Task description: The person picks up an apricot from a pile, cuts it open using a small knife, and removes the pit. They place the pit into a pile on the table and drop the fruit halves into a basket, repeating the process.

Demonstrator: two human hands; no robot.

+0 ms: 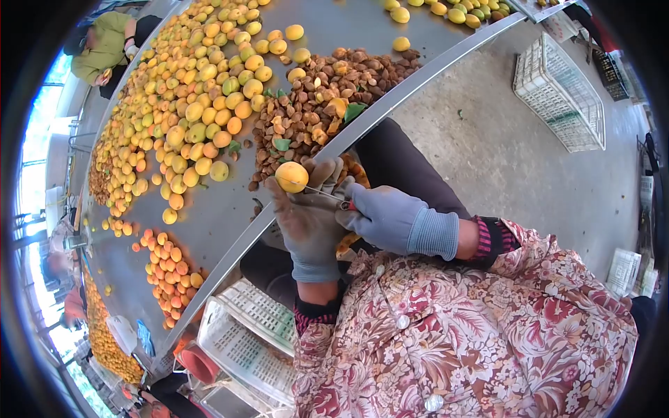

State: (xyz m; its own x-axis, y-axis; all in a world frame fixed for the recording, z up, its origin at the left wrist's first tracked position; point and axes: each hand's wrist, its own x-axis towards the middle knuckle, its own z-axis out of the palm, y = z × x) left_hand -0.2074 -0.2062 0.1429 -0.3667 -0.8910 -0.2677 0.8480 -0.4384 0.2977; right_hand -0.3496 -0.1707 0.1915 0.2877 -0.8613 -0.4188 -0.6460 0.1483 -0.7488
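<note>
My left hand (306,221), in a grey knit glove with a stained palm, is closed around a yellow-orange apricot (291,177) near the table edge. A small knife (325,193) with a thin metal blade and a bit of red handle reaches toward the fruit. Wrapped around its handle is my gloved right hand (390,219), which hides most of the grip. The blade's tip lies right at the apricot's side. Just beyond my hands, a heap of brown apricot pits (313,104) with a few green leaves (354,111) lies on the metal table (230,209).
Whole apricots (188,118) cover much of the table, with a smaller orange pile (167,272) nearer. The raised metal rim (411,83) runs before me. White crates stand below (244,341) and on the floor (561,90). Across the table sits a person in green (101,45).
</note>
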